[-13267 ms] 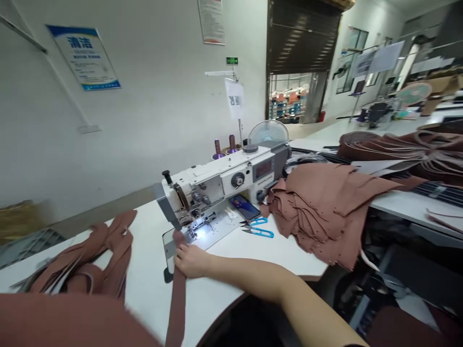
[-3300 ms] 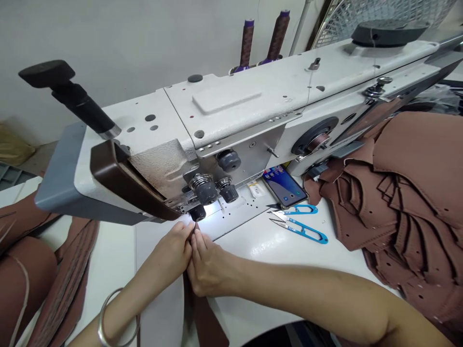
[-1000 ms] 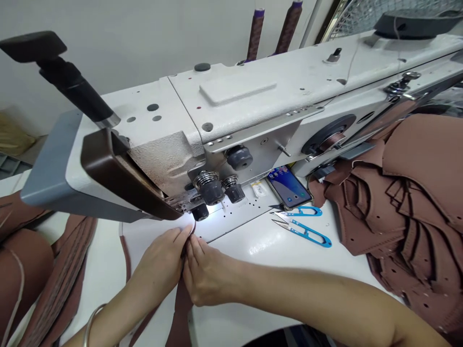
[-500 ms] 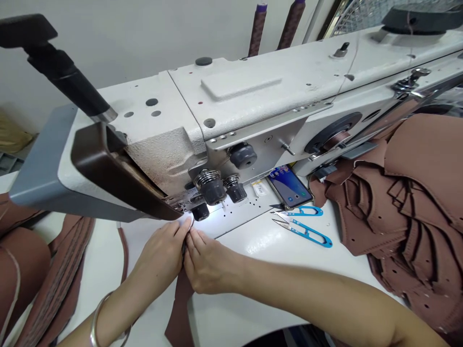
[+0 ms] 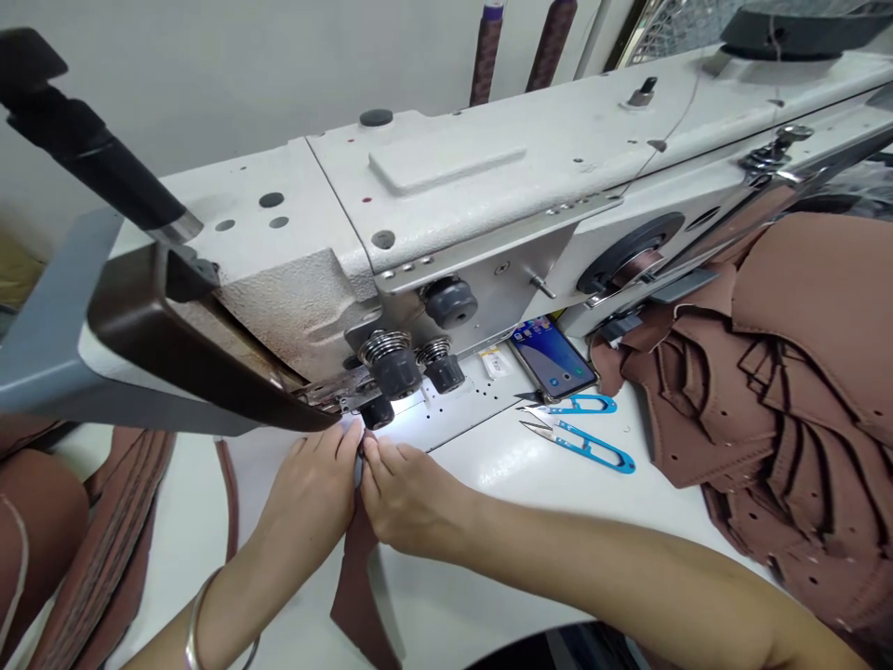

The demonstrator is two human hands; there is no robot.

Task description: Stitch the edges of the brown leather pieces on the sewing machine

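Note:
Under the head of a white sewing machine (image 5: 446,177), my two hands meet on a brown leather piece (image 5: 361,591). My left hand (image 5: 317,479) has its fingers closed on the left side of the piece, near the lit needle area. From the right, my right hand (image 5: 411,493) pinches the same piece, its fingertips almost touching the left ones. The leather's lower end hangs down toward me over the white table. The needle and the far end of the piece are hidden behind the machine head and my fingers.
Two blue thread snips (image 5: 593,447) and a phone (image 5: 554,358) lie right of my hands. A large heap of stitched brown leather pieces (image 5: 802,391) covers the right side. More leather strips (image 5: 115,549) are stacked at the left. Two thread cones (image 5: 486,56) stand behind the machine.
The view has shifted slightly, so the machine appears farther left. Both hands keep their hold, and the leather's hanging end has swung a little to the right.

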